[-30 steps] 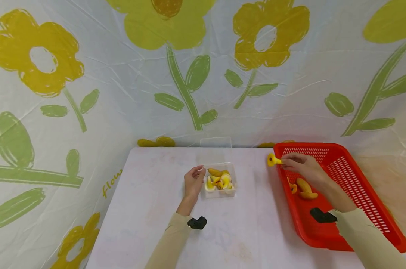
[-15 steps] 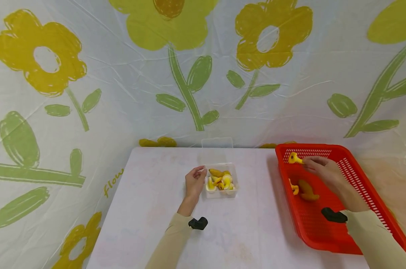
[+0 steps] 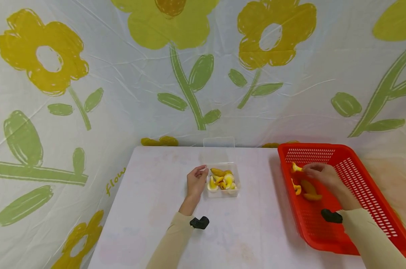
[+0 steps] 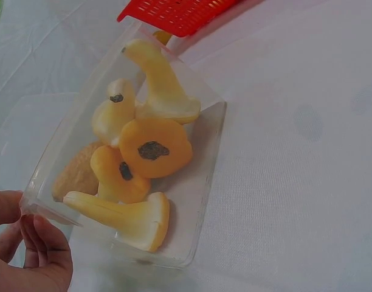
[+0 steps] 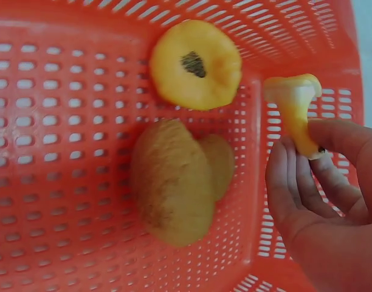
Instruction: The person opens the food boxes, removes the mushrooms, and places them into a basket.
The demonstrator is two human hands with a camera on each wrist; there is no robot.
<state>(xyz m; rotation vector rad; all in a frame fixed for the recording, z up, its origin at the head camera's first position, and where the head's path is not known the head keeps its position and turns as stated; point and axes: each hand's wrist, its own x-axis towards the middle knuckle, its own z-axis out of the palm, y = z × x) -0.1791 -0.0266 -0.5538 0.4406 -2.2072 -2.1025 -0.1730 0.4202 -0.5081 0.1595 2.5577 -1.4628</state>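
Note:
Over the far left corner of the red basket [image 3: 318, 228], my right hand [image 3: 325, 177] pinches the stem of a small yellow toy mushroom [image 5: 298, 103] between thumb and fingers. Below it in the basket lie an orange-yellow toy mushroom [image 5: 195, 64] and a brown one [image 5: 174, 182]. My left hand [image 3: 197, 181] pinches the near corner of a clear plastic box [image 4: 210, 182] in the left wrist view. Inside that box sit several toy mushrooms, among them a pale yellow one [image 4: 122, 219], an orange one [image 4: 168, 140] and a partly hidden brown one [image 4: 76, 173].
The box's clear lid [image 3: 219, 144] stands open behind it, near the patterned cloth wall [image 3: 139, 93]. A pale cloth covers the table [image 3: 236, 231], and bare tabletop lies between box and basket. The basket's perforated walls rise around its contents.
My right hand has carried the yellow mushroom from over the basket's left rim to the right, then lower into the basket. My left hand has stayed at the box.

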